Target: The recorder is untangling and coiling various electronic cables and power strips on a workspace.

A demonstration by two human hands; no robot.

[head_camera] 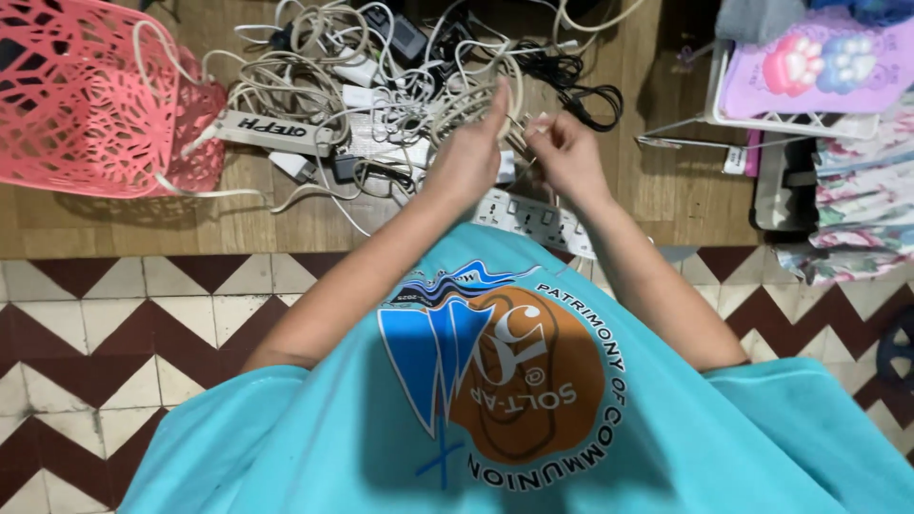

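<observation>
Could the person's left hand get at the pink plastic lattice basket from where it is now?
Probably yes: the left hand is busy with a beige coiled cable, but only tangled cords lie between it and the pink plastic lattice basket.

Coral lattice basket [86, 95], whitish cables [381, 86] (perhaps cream), maroon-and-white zigzag floor tiles [143, 324].

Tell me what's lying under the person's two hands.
Under the left hand and right hand lies a white power strip beside a tangle of pale cables. The hands and forearms cover part of the strip.
</observation>
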